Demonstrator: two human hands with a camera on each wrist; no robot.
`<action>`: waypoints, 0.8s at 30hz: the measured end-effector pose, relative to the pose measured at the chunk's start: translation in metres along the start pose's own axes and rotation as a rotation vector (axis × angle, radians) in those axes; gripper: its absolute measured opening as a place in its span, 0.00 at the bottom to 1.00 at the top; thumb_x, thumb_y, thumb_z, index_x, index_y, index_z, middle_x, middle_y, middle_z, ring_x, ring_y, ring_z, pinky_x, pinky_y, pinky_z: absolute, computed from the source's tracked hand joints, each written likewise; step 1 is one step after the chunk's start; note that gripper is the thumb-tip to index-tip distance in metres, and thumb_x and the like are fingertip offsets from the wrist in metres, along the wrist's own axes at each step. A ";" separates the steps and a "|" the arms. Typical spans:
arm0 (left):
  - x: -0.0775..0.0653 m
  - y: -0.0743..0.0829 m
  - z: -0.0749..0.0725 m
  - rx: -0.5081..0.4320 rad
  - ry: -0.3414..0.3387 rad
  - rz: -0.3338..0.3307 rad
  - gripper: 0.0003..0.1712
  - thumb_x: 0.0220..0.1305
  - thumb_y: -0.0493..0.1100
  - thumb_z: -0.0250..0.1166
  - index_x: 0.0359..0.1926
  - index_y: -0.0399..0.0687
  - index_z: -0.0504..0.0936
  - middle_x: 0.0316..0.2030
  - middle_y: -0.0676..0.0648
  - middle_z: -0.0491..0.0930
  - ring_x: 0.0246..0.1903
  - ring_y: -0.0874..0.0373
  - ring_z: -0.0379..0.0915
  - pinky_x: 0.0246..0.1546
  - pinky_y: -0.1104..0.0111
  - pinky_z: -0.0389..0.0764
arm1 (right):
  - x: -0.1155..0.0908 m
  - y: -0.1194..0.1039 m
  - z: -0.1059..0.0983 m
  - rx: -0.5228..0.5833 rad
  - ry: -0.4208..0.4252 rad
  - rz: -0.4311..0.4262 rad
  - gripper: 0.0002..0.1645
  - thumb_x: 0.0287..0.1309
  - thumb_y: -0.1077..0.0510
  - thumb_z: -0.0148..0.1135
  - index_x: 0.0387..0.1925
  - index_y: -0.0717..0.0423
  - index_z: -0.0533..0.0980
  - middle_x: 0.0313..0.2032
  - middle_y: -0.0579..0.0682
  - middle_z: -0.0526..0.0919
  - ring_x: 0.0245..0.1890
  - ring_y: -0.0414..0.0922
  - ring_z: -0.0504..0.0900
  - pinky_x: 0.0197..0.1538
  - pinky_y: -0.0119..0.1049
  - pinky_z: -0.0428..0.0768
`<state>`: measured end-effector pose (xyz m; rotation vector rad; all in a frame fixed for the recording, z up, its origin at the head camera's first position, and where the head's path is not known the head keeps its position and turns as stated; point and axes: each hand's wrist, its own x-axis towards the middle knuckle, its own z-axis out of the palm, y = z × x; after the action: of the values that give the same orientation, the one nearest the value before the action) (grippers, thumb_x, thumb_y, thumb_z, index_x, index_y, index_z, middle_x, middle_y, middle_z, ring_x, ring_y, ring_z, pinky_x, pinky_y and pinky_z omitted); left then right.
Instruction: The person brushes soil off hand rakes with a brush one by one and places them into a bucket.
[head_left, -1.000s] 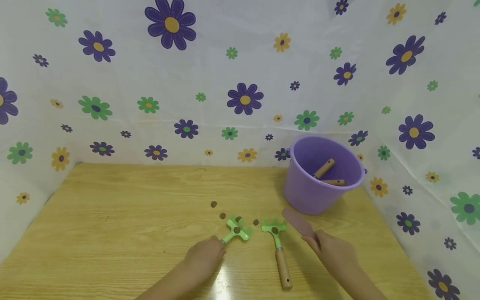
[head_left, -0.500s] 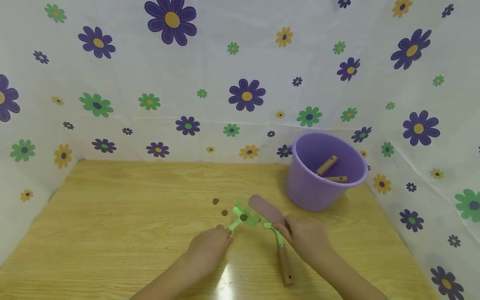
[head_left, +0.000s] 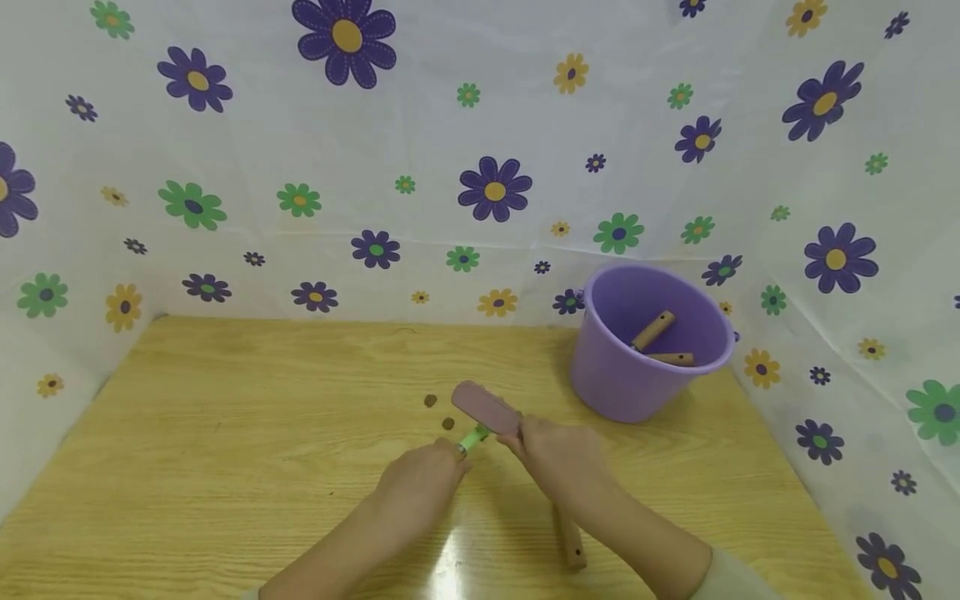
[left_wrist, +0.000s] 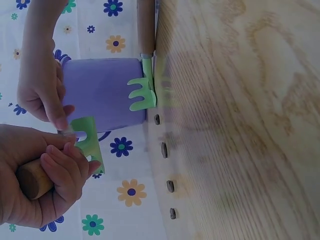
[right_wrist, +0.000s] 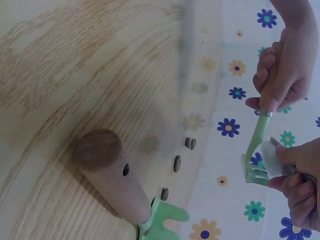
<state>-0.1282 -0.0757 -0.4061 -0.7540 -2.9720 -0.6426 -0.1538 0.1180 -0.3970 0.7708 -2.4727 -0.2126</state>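
Observation:
My left hand point(head_left: 420, 487) grips the wooden handle of a small hand rake point(left_wrist: 89, 142) with a green pronged head. My right hand point(head_left: 566, 467) pinches a flat mauve strip with a rounded end point(head_left: 483, 408), which covers most of that rake's head in the head view. In the left wrist view, the held rake is raised off the tabletop and the right fingertips are right at its head. A second green hand rake point(left_wrist: 144, 95) lies on the table; my right forearm and hand hide all but its handle point(head_left: 570, 537) in the head view.
A purple bucket point(head_left: 622, 387) stands at the back right, with two wooden handles point(head_left: 654, 330) showing inside. Several small brown pebbles point(head_left: 447, 423) lie on the wooden table point(head_left: 262, 400) beyond my hands. A flowered sheet point(head_left: 420, 150) hangs behind and along the sides.
My right hand has moved left from near the bucket, bringing the mauve strip over the head of the held rake. The left hand has shifted slightly right and forward, lifting the rake.

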 end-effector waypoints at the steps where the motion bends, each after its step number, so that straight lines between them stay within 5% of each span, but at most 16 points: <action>1: 0.000 0.000 -0.001 -0.008 -0.003 -0.006 0.16 0.66 0.39 0.59 0.23 0.33 0.73 0.12 0.53 0.61 0.08 0.67 0.57 0.07 0.83 0.62 | 0.001 -0.002 0.001 -0.017 -0.019 0.004 0.29 0.59 0.38 0.56 0.14 0.52 0.67 0.07 0.41 0.63 0.08 0.35 0.51 0.08 0.24 0.53; 13: 0.000 0.001 -0.004 0.037 -0.033 -0.064 0.16 0.66 0.40 0.60 0.23 0.34 0.73 0.12 0.52 0.63 0.09 0.65 0.59 0.07 0.82 0.64 | -0.004 -0.009 0.013 -0.104 -0.074 -0.043 0.25 0.58 0.39 0.60 0.20 0.55 0.74 0.12 0.44 0.74 0.07 0.35 0.60 0.07 0.26 0.61; 24: 0.004 -0.008 -0.006 0.068 -0.038 0.016 0.16 0.67 0.41 0.59 0.24 0.33 0.76 0.15 0.50 0.65 0.10 0.65 0.60 0.07 0.82 0.64 | -0.015 -0.002 0.006 -0.121 -0.040 -0.039 0.25 0.54 0.41 0.66 0.17 0.56 0.71 0.11 0.44 0.70 0.07 0.35 0.57 0.07 0.27 0.58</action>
<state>-0.1357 -0.0821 -0.4036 -0.7922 -3.0012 -0.5289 -0.1460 0.1244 -0.4095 0.7702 -2.4578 -0.3911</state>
